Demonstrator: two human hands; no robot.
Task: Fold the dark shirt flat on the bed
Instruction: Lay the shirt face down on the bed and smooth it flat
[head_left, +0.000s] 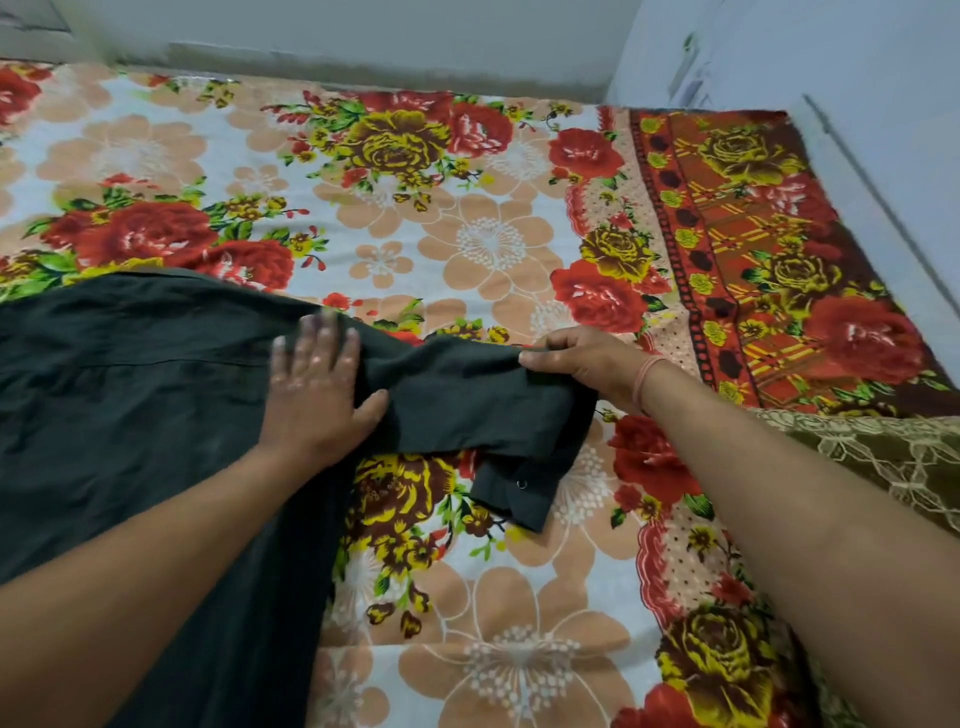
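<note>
The dark shirt (130, 395) lies spread over the left half of the bed, its body running off the frame's left and bottom edges. One sleeve (467, 405) stretches to the right, and its cuff (511, 493) with a small snap hangs folded down onto the sheet. My left hand (317, 384) rests flat, fingers apart, on the shirt where the sleeve joins the body; it looks slightly blurred. My right hand (582, 364) pinches the upper edge of the sleeve near its far end and holds it a little off the bed.
A floral bedsheet (493, 239) covers the bed, with a red and brown patterned border (753, 249) along the right. A brown lace-patterned cloth (883, 457) lies at the right edge. Pale walls (363, 36) close in behind and to the right.
</note>
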